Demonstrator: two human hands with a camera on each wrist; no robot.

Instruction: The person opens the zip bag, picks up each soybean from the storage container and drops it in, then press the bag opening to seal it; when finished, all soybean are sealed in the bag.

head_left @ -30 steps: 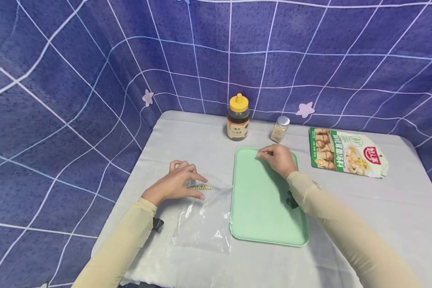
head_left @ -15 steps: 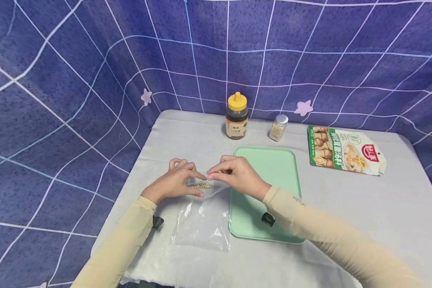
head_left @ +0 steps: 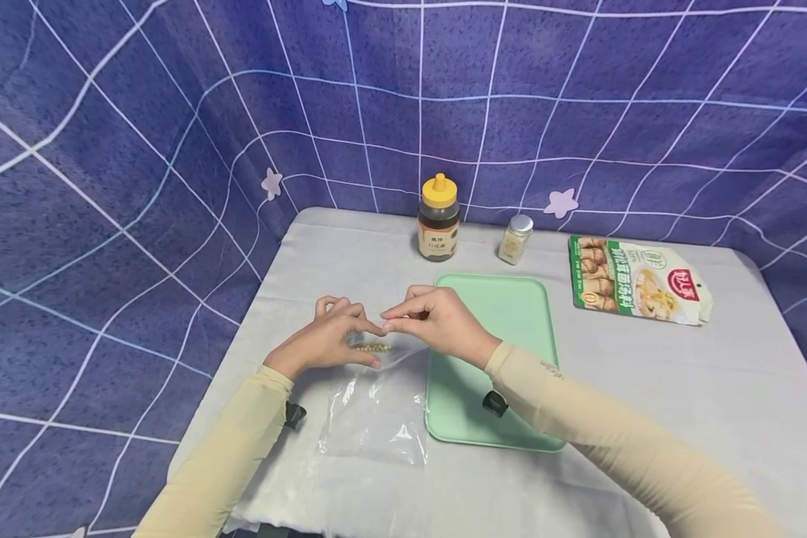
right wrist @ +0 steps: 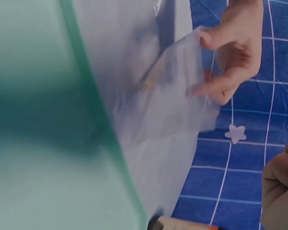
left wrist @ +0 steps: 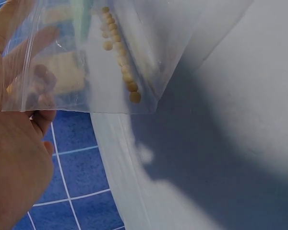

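Observation:
My left hand [head_left: 326,336] holds the mouth of a clear plastic zip bag [head_left: 376,422], thumb and index finger spread apart. A short row of soybeans [left wrist: 119,52] lies along a fold inside the bag in the left wrist view. At the bag's mouth, the fingertips of my right hand [head_left: 440,325] are pinched together close to the left index finger. A tiny pale bit, seemingly a soybean, shows between them, though mostly hidden. To the right of the bag lies a green tray [head_left: 524,314], partly under my right forearm.
Behind the tray stand a yellow-capped honey bottle [head_left: 438,224] and a small silver-lidded jar [head_left: 515,240]. A green and white soup-mix packet [head_left: 639,281] lies flat at the right. A blue curtain [head_left: 350,112] hangs behind the table.
My right hand has moved left from the tray's far edge to the bag's mouth, with its fingertips pinched. My left hand has kept its hold on the bag.

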